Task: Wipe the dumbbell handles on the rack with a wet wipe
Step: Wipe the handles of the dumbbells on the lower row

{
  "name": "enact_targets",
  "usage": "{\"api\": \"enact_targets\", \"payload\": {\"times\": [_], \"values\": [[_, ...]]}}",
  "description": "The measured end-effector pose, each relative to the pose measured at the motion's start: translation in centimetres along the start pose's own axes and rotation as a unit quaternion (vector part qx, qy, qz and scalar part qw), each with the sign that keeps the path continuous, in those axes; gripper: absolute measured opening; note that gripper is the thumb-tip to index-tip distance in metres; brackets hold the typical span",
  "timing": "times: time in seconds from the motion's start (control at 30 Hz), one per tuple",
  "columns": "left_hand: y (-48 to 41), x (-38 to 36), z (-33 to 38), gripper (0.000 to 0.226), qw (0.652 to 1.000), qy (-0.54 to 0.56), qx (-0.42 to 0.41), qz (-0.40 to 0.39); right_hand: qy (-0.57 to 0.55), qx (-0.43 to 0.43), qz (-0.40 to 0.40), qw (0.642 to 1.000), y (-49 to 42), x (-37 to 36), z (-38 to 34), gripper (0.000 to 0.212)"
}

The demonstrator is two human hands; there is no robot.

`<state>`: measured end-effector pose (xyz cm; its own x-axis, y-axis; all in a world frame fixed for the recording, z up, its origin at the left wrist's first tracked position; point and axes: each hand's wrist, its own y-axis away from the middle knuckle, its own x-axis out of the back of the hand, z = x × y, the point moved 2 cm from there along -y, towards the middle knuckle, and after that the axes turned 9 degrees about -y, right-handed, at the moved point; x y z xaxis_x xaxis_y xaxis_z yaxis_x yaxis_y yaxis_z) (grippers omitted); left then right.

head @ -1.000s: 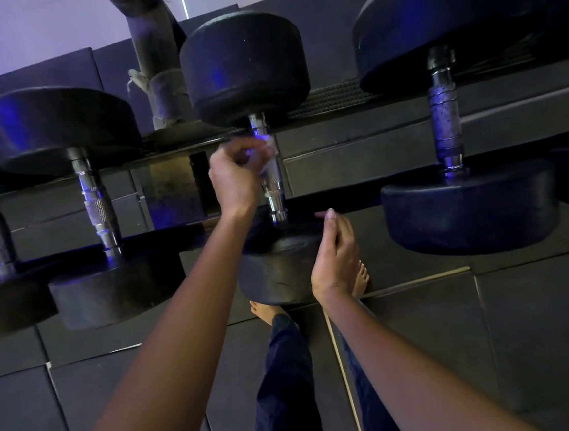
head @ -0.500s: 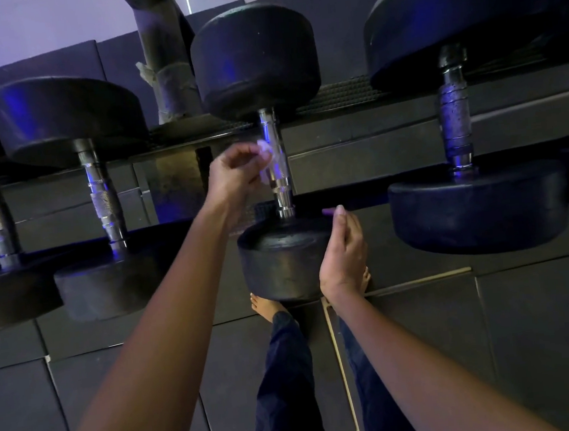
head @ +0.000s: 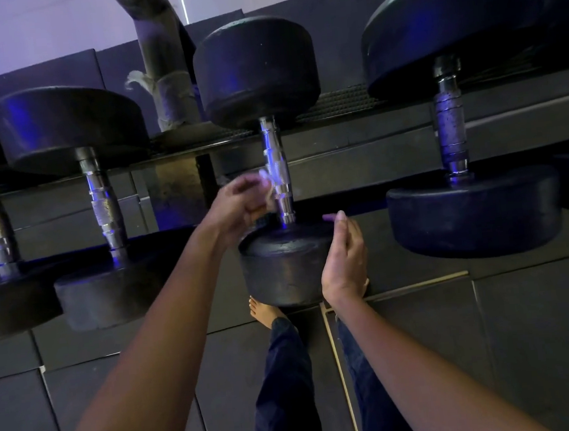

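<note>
Several black dumbbells lie across a dark rack (head: pixel 357 160). The middle dumbbell has a shiny knurled handle (head: pixel 275 161) between two black heads. My left hand (head: pixel 241 207) is closed on a small white wet wipe (head: pixel 265 182), pressed against the lower left side of that handle. My right hand (head: pixel 343 258) rests flat against the right side of the near head (head: pixel 280 267), fingers straight, holding nothing. Other handles stand at the left (head: pixel 103 207) and the right (head: pixel 452 132).
A grey pipe (head: pixel 162 54) with a rag tied round it rises behind the rack. Dark rubber floor tiles (head: pixel 527 331) lie below. My legs in dark trousers (head: pixel 284 387) and a bare foot (head: pixel 260 312) stand under the middle dumbbell.
My left hand with the wipe has slid down the middle handle from near its top to its lower part. The right hand has stayed against the near head.
</note>
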<state>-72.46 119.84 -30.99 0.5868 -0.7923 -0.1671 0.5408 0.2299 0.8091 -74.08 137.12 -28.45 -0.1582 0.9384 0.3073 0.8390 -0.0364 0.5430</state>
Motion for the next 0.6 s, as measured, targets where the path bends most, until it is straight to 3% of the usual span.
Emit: {"api": "enact_targets", "payload": {"times": [0.07, 0.2, 0.27, 0.37, 0.47, 0.53, 0.6], "values": [[0.8, 0.3, -0.4, 0.017, 0.999, -0.035, 0.002, 0.001, 0.006, 0.0, -0.001, 1.0, 0.0, 0.0, 0.1, 0.045], [-1.0, -0.7, 3.3, 0.014, 0.989, -0.041, -0.111, 0.088, 0.015, -0.009, -0.001, 1.0, 0.0, 0.0, 0.1, 0.038], [-1.8, -1.8, 4.9, 0.014, 0.972, -0.071, -0.172, 0.141, 0.012, -0.017, -0.004, 1.0, 0.0, 0.1, 0.1, 0.035], [-0.5, -3.1, 3.7, 0.006, 0.923, -0.229, -0.255, 0.177, 0.017, -0.025, -0.01, 0.999, 0.0, 0.2, -0.1, 0.035], [1.7, -2.6, 0.6, 0.003, 0.83, -0.449, -0.307, 0.122, 0.037, -0.031, -0.007, 0.999, 0.1, 0.3, -0.3, 0.035], [1.9, -2.0, 0.4, 0.013, 0.711, -0.587, -0.381, 0.069, 0.053, -0.036, -0.003, 0.998, 0.2, 0.3, -0.5, 0.035], [0.8, -2.4, 2.0, 0.017, 0.581, -0.68, -0.441, 0.068, 0.053, -0.034, -0.001, 0.998, 0.3, 0.3, -0.7, 0.035]]}}
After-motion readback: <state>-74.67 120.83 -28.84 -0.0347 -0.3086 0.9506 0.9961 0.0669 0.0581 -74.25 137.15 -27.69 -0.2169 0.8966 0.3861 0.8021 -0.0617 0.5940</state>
